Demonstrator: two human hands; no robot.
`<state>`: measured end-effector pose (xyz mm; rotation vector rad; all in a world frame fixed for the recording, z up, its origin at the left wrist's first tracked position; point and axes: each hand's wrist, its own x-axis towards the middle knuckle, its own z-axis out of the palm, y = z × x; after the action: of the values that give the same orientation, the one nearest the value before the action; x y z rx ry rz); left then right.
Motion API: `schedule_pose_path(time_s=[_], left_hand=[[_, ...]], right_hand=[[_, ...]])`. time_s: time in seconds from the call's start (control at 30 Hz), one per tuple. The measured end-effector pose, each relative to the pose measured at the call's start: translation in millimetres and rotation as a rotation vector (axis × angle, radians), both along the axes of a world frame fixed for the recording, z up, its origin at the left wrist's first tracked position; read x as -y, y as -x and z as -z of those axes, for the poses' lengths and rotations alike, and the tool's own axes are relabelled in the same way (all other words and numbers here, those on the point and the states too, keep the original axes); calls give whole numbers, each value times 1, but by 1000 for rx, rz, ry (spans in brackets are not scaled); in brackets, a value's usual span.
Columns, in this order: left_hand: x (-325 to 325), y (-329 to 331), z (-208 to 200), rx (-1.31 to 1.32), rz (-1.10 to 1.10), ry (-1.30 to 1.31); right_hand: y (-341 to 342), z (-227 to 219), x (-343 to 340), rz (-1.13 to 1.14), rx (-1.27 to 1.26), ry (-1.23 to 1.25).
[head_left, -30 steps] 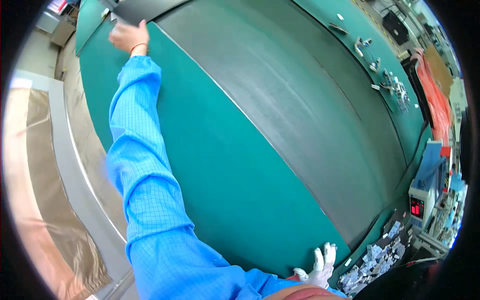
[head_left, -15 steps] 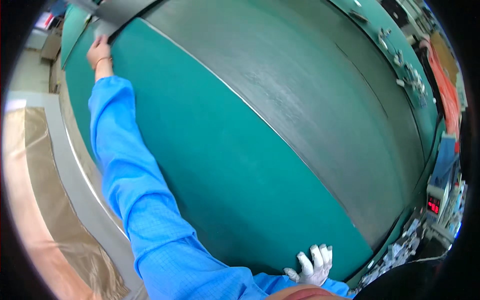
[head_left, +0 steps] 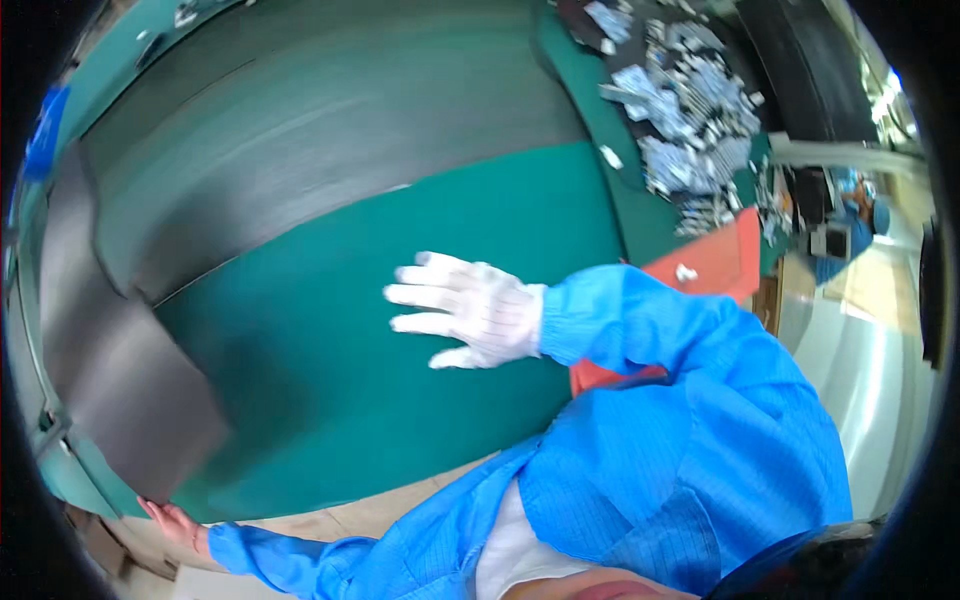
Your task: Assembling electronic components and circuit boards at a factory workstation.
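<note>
A long green mat [head_left: 330, 390] lies on the work surface. Beyond it stretches a dark grey-green surface [head_left: 400, 110]. At the lower left, my bare left hand [head_left: 170, 520] grips the near edge of a flexible dark grey sheet [head_left: 150, 380]. The sheet bends upward and runs back along the left side, its near part raised over the mat. My right hand [head_left: 475, 310], in a white glove, is spread with fingers apart and points left. It holds nothing and is over the middle of the green mat; whether the palm touches it, I cannot tell.
A heap of small metal parts and light blue scraps [head_left: 700, 130] lies at the far right, beside a black box [head_left: 805, 75]. Near my right sleeve is an orange-red flat piece [head_left: 720, 260]. Something blue [head_left: 45, 135] is at the far left edge.
The view has turned to the right. My left hand has drawn the grey sheet's edge nearer along the mat. The gloved right hand now reaches across the mat's middle.
</note>
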<state>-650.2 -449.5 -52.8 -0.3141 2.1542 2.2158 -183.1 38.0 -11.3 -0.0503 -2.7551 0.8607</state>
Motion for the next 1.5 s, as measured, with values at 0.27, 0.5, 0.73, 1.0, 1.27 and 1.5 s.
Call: schedule_pose_path(time_s=[0.27, 0.5, 0.73, 1.0, 1.27, 1.5], left_hand=[[-172, -165, -59, -4, 556, 116], [-189, -277, -17, -40, 391, 48], [-253, -305, -12, -293, 84, 606], [-276, -320, 29, 350, 224, -529], [-261, -276, 91, 371, 881, -254], [-294, -481, 27, -1054, 588, 1201]], right_hand=[[-170, 5, 89, -31, 483, 1111], [-263, -43, 6, -294, 235, 1060], [-371, -36, -29, -64, -151, 862], [-489, -26, -18, 196, -275, 904], [-478, 0, -29, 284, -243, 908], [-489, 0, -29, 426, -322, 757]])
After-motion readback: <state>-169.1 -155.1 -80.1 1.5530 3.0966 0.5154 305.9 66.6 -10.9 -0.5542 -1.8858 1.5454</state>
